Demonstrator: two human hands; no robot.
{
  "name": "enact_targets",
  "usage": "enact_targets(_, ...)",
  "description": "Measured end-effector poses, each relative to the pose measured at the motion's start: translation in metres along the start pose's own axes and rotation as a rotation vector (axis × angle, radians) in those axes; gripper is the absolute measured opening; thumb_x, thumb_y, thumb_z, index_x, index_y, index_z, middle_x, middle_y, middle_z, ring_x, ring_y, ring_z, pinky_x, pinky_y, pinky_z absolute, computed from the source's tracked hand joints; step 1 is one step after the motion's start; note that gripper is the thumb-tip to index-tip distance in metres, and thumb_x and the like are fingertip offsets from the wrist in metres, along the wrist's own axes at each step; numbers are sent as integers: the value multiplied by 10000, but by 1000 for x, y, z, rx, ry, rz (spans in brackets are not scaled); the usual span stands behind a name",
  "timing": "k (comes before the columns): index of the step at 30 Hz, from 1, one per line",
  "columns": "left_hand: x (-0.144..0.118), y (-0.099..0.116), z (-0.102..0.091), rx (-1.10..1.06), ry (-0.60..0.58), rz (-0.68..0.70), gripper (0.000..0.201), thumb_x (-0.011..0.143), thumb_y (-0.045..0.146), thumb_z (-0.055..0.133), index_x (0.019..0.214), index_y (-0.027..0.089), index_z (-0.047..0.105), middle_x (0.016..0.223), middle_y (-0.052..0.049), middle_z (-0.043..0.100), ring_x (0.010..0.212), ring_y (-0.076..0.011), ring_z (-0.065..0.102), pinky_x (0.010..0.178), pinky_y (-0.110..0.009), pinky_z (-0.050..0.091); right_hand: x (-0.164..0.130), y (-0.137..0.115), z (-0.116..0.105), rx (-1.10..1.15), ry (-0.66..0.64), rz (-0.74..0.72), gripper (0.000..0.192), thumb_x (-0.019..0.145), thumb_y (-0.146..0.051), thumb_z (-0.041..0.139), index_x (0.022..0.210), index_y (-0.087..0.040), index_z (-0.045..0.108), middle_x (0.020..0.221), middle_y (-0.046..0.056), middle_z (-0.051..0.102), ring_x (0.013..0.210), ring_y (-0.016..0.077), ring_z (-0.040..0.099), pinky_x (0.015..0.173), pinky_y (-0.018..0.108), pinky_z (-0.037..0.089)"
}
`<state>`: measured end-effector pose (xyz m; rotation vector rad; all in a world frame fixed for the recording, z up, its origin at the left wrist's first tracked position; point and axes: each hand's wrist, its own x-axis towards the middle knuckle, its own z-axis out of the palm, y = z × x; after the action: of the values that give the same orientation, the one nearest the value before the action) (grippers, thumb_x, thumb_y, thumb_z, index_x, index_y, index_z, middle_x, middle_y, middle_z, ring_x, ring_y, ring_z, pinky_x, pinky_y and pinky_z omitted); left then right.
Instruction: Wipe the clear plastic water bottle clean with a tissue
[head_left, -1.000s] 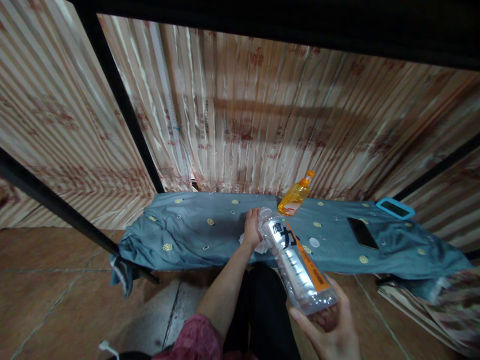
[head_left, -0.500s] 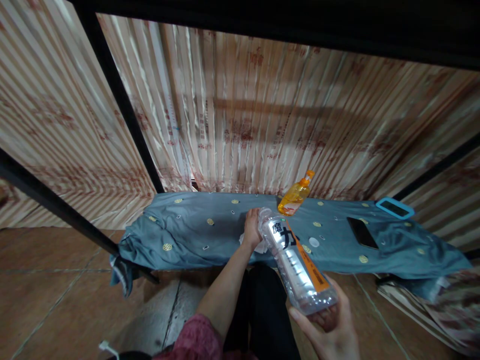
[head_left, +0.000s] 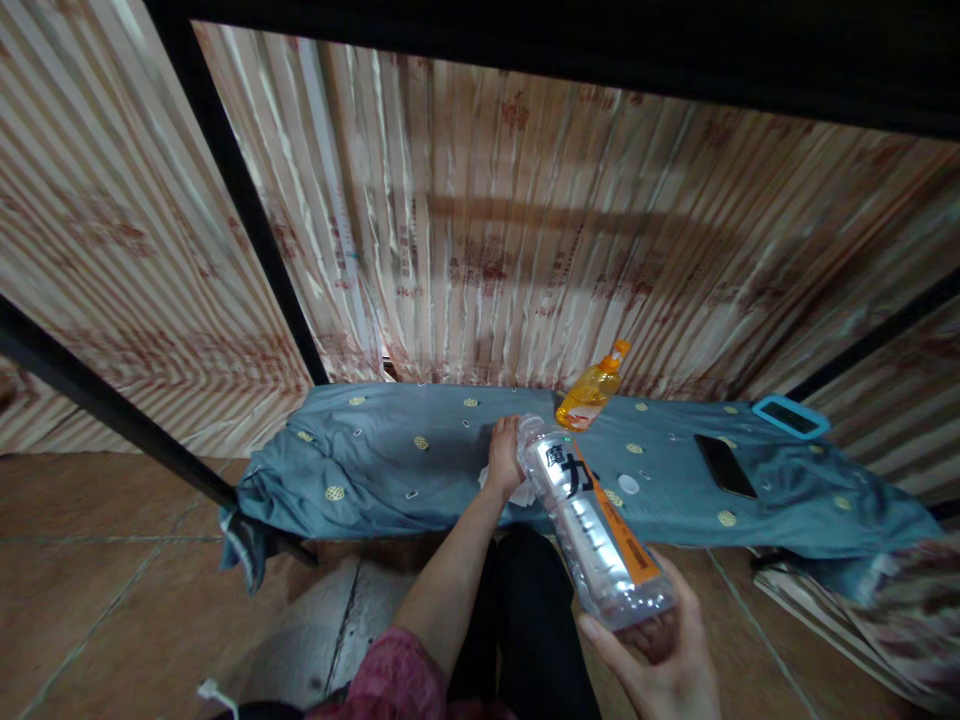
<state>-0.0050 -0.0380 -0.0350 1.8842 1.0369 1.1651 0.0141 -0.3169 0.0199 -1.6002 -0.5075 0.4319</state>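
Note:
A clear plastic bottle (head_left: 589, 525) with a silver and orange label slants across my view, its neck pointing up and left toward the bench. My right hand (head_left: 660, 640) grips the bottle by its base, thumb and fingers around the bottom end. Close beside the bottle's neck is my left hand (head_left: 507, 455), fingers curled down, with a crumpled white tissue (head_left: 523, 493) showing under its wrist and palm. The left fingertips are partly hidden. A small white round cap (head_left: 628, 485) lies on the cloth to the right of the bottle.
A blue-grey cloth (head_left: 420, 490) with yellow patterns covers the low bench. On it stand an orange pump bottle (head_left: 589, 392), a dark phone (head_left: 724, 466) and a light-blue framed object (head_left: 790, 416). Black metal posts (head_left: 247, 190) rise before a striped curtain (head_left: 480, 220).

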Motion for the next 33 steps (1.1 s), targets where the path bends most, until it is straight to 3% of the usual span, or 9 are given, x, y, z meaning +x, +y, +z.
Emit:
enact_targets(17,-1,-1,1,38,7,-12,198,909,211,718,1105,192,710,1118,-82,728,1115,-261,672,1064,-417,555,-1,-1,1,-1,-5,33,1202,552,-660,1002,1536,-225,465,1164,128,772,919,314,769,750,394,622)
enact_targets(23,0,-5,3,1,28,-11,215,881,223,746,1092,197,712,1103,-83,729,1103,-272,678,1062,-427,554,0,2,1,13,10,-12,1155,562,-641,1006,1521,-238,504,1214,132,771,982,330,766,832,434,627)
enact_targets(33,0,-5,2,-41,30,-14,190,872,199,744,1060,201,722,1093,-77,732,1099,-272,680,1055,-417,551,0,-1,1,10,15,-1,1157,548,-636,1009,1507,-228,507,1213,139,766,969,324,762,820,432,631)
